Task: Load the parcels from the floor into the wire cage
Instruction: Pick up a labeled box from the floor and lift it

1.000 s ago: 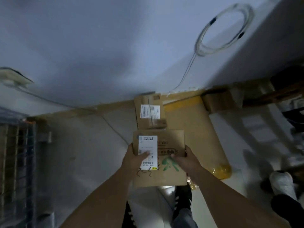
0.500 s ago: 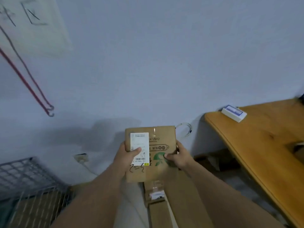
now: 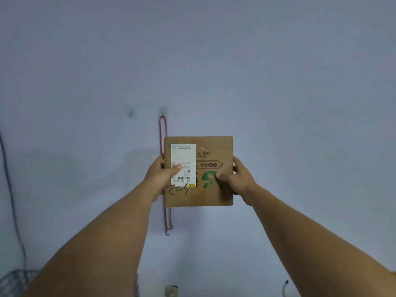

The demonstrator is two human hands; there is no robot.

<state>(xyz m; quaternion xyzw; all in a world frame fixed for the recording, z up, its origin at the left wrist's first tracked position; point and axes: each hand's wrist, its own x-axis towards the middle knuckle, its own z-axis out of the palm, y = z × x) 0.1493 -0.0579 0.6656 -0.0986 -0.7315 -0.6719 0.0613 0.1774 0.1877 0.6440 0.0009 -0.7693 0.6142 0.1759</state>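
Parcel: a brown cardboard box [image 3: 205,196] is held up in the air in front of a pale wall [image 3: 214,61], its broad face turned to the camera, well above the bottom edge of the view.
Label: a white shipping label [image 3: 183,156] is stuck on the left part of that face; black scribbled marks are seen below it, and green leaf print to its right.
Left hand [image 3: 159,175]: the box's left edge is gripped, the thumb laid across the label, the fingers wrapped behind the box and hidden.
Right hand [image 3: 237,179]: the right edge is gripped, the thumb pressed on the green print, the fingers curled behind the edge.
Red cord [image 3: 164,133]: a long loop is hung from a hook on the wall, partly covered by the box.
Blue cable [image 3: 12,200]: it is run down the wall at far left.
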